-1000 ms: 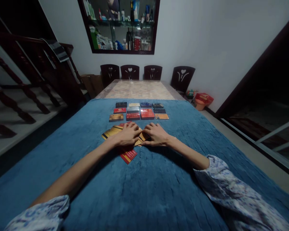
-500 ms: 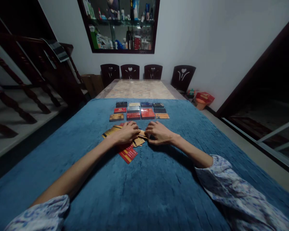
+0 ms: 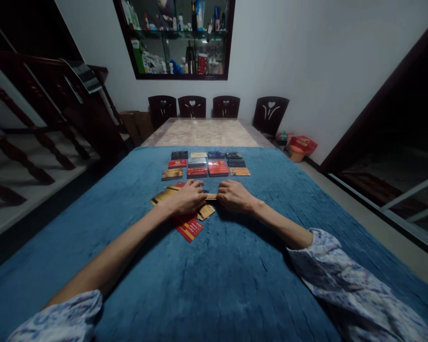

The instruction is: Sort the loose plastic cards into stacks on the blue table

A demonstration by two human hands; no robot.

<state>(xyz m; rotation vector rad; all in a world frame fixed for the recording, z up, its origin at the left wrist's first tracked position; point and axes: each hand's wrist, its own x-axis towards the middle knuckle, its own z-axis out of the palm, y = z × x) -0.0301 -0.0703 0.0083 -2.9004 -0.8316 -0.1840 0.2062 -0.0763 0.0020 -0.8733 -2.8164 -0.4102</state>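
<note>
On the soft blue cloth [image 3: 221, 280] that covers the near part of the long table with a pale, speckled top [image 3: 205, 130], a person's two bare hands are close together. Between them is a thin tan card piece [image 3: 211, 196], seen from its edge. I cannot tell if it is one card or a few. The left hand [image 3: 188, 197] has its grip pinched on one end. The right hand [image 3: 234, 195] has its fingers curled, and its grip is pinched on the other end.

Under and around the left hand, flat cards lie in a messy heap. A shiny yellow card with a black stripe [image 3: 159, 197] pokes out on the left. A red card with a yellow band and white writing [image 3: 191, 231] points toward the person. A tan card with dark marks [image 3: 206, 212] lies just below the gap between the hands.

Past the hands, small card piles sit in neat rows. The closest ones are a gold-brown pile [image 3: 172, 174], two red piles [image 3: 197, 172] and a flat orange card [image 3: 240, 172].
</note>
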